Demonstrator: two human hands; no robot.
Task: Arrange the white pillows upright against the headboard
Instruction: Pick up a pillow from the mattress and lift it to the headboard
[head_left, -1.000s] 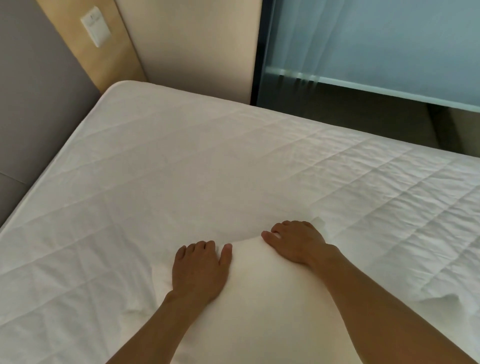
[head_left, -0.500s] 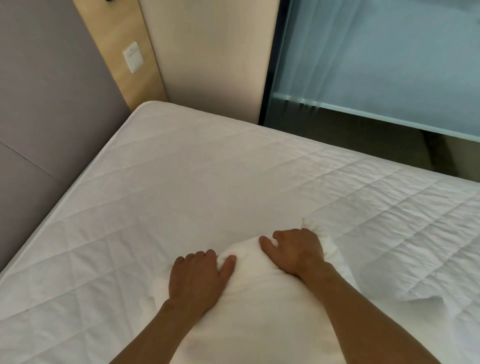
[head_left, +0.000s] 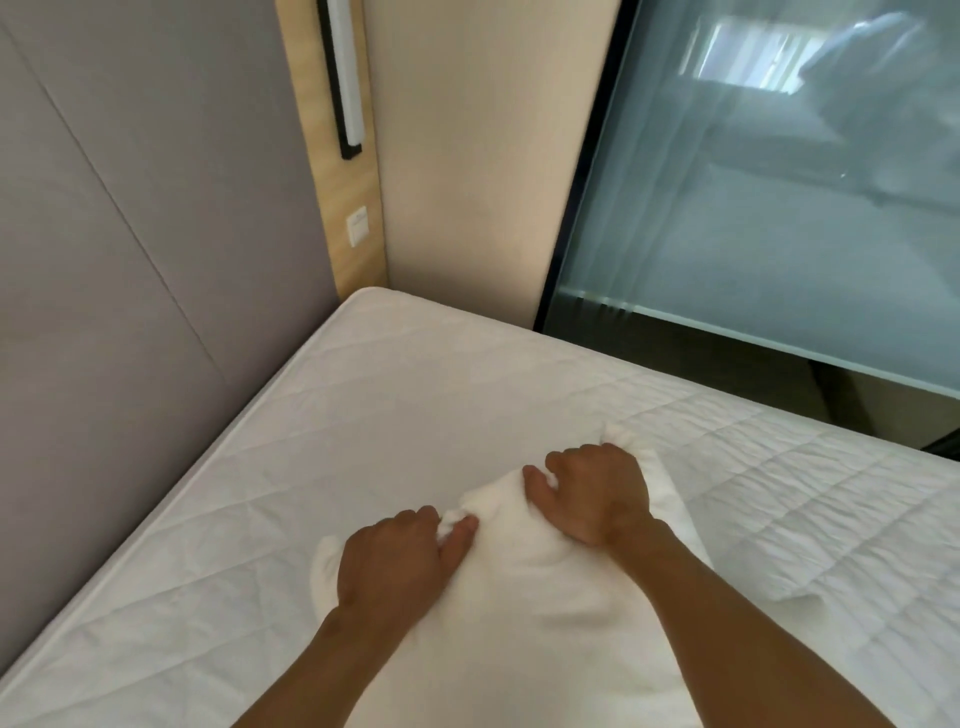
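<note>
Head view: no writing can be read anywhere. A soft, plump white pillow (head_left: 524, 597) lies on the quilted white mattress (head_left: 363, 415), well apart from the smooth grey padded headboard (head_left: 130, 260). The left hand (head_left: 400, 556) and right hand (head_left: 592, 493) each clutch bunched fabric at the pillow's far edge. A small white switch (head_left: 357, 226) sits on the pale wood panel (head_left: 332, 171)
</note>
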